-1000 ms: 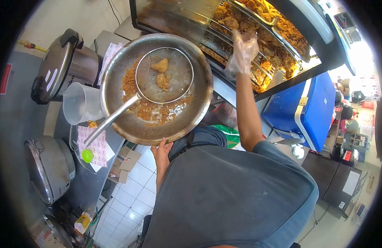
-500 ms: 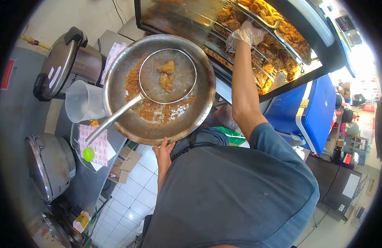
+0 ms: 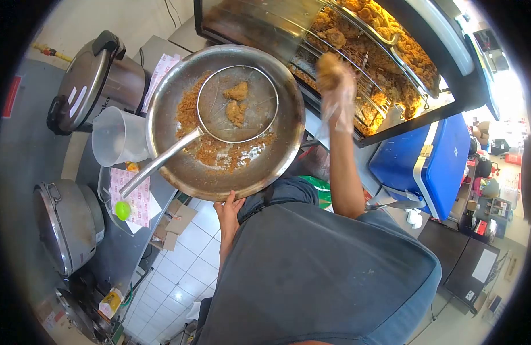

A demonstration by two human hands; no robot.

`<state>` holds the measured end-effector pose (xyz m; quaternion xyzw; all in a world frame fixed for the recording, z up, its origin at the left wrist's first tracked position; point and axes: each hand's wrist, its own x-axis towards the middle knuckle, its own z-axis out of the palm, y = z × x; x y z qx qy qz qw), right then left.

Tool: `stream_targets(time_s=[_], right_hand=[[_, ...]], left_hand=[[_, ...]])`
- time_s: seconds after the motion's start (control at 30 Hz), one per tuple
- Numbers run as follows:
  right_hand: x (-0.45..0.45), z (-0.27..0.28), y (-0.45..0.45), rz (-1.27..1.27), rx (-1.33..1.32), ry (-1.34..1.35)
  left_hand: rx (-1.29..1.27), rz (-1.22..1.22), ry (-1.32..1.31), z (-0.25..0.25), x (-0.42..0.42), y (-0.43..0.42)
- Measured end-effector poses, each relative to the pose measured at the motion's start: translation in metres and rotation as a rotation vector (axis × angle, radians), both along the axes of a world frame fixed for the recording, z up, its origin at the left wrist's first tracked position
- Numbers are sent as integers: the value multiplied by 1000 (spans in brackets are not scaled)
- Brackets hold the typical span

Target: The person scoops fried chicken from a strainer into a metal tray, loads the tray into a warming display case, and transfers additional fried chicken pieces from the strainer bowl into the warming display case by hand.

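Stainless steel all over: our big round bowl (image 3: 289, 109) takes up the space in front of us, with a wire strainer (image 3: 257, 123) lying in it and two bits of fried chicken (image 3: 235, 113) sitting on the mesh. Loose orange-brown crumbs (image 3: 216, 158) are spread around the bottom. The strainer's handle sticks out over the rim on the left.

Our right hand (image 3: 338, 92), in a clear plastic glove, has its fingers closed around a chicken piece (image 3: 330, 70), up in front of the open side of the display case (image 3: 400, 119). It's pretty blurry, so we can't make out each finger. Behind it, more fried chicken (image 3: 412, 49) is piled on wire racks.

Our bare left hand (image 3: 228, 215) has its fingers a bit spread against the bowl's near edge; we can't tell whether it's gripping underneath.

Just left of the bowl there's a clear jug (image 3: 117, 138), plus pink printed paper (image 3: 133, 195) with a lime-green thing on it, over the grey counter (image 3: 119, 253). Blue cooler (image 3: 423, 164) beside the case, on our right.
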<state>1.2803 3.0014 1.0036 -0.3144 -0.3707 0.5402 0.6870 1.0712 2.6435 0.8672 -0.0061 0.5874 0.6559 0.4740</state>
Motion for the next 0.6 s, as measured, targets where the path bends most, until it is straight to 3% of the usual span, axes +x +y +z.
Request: stream_targets(time_s=[0.07, 0.13, 0.23, 0.33, 0.4, 0.47, 0.53, 0.6], right_hand=[[-24, -40, -20, 464, -152, 181], [-64, -48, -38, 467, -400, 27], [-83, -27, -66, 490, -401, -29], [-61, -9, -48, 121, -68, -443], [-19, 22, -22, -353, 296, -862], [23, 44, 5, -788, 407, -1225], [49, 61, 19, -1003, 455, -1571], [67, 59, 43, -1049, 471, -1771]], left_hand=[[6, -13, -17, 1, 0, 1], [-13, 1, -17, 11, 0, 8], [14, -21, -36, 7, -2, 5], [-35, 0, -19, 9, 1, 6], [-26, 5, -15, 22, 2, 10], [-10, 5, -22, 25, 5, 10], [19, 6, -30, 23, 5, 9], [21, 22, -35, 23, 5, 10]])
